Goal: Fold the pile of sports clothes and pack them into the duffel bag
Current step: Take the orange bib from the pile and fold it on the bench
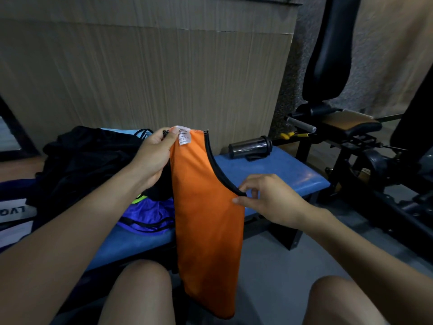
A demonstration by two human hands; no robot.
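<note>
Seen from the head camera, an orange vest [206, 207] hangs above the blue bench's [281, 170] front edge, the raised left hand [152, 156] pinching its labelled top while the lower right hand [264, 198] pinches its black-trimmed armhole. Dark clothes [86, 156] lie piled at the bench's left end.

Both arms reach forward; left hand [153, 156] raised, fingers gripping; right hand [269, 198] lower, fingers pinching.

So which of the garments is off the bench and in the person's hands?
The orange vest with black trim: left hand pinches its top, right hand its armhole edge. The black clothes and purple garment lie on the blue bench.
</note>
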